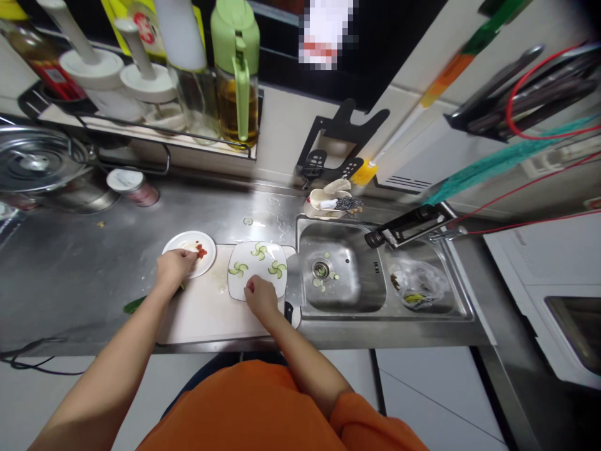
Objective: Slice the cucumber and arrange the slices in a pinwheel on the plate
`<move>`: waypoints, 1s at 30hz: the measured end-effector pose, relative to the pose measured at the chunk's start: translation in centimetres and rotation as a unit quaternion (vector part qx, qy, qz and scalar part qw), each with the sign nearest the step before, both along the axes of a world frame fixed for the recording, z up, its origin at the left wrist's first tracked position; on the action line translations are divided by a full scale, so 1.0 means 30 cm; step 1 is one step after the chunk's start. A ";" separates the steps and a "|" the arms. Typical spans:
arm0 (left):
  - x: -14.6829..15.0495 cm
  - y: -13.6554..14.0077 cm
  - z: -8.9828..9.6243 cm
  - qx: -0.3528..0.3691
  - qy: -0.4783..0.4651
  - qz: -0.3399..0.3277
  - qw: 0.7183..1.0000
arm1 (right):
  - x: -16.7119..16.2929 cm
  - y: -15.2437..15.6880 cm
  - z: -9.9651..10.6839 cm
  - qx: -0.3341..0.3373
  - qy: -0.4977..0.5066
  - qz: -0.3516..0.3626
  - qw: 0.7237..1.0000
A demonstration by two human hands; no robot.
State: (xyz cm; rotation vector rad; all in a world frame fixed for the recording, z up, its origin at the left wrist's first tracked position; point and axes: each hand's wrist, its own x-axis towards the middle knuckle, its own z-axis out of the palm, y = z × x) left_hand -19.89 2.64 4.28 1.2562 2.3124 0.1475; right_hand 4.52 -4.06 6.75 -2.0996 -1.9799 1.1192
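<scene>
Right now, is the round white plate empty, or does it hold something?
Not empty: small red pieces lie on the round white plate, by the left hand.

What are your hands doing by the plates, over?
Left hand at red bits on round white plate. Right hand over squarish white plate with three green pinwheels. Left forearm partly hides dark-green piece.

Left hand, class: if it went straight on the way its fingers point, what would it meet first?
Probably the small red pieces on the round white plate, just ahead of the left hand; depth is unclear, so it may pass above them.
</scene>
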 end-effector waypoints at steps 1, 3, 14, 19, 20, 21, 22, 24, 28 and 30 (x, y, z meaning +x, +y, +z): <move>-0.002 0.003 -0.002 0.000 -0.003 0.002 1.000 | 0.000 0.000 -0.001 0.001 0.000 0.000 1.000; -0.009 0.005 -0.005 0.002 -0.009 0.007 1.000 | 0.002 0.001 -0.001 0.004 0.001 0.001 1.000; -0.008 -0.059 0.011 0.113 -0.095 0.050 0.988 | 0.016 -0.001 -0.018 0.033 0.008 0.001 0.999; 0.110 -0.110 0.023 0.144 -0.188 0.006 0.971 | 0.020 0.016 -0.032 0.065 0.031 -0.008 0.997; 0.136 -0.119 0.019 0.140 -0.214 -0.016 0.967 | 0.020 0.023 -0.035 0.074 0.037 -0.009 0.996; 0.161 -0.126 0.014 0.133 -0.238 -0.039 0.962 | 0.019 0.031 -0.038 0.084 0.042 -0.009 0.996; 0.184 -0.130 0.007 0.123 -0.257 -0.060 0.957 | 0.018 0.039 -0.040 0.093 0.045 -0.008 0.995; 0.219 -0.132 -0.008 0.105 -0.272 -0.097 0.952 | 0.011 0.054 -0.045 0.105 0.044 -0.007 0.993; 0.251 -0.116 -0.022 0.081 -0.255 -0.154 0.951 | -0.011 0.078 -0.054 0.100 0.026 -0.004 0.995; 0.255 -0.106 -0.019 0.067 -0.251 -0.172 0.950 | -0.022 0.085 -0.058 0.095 0.021 0.007 0.995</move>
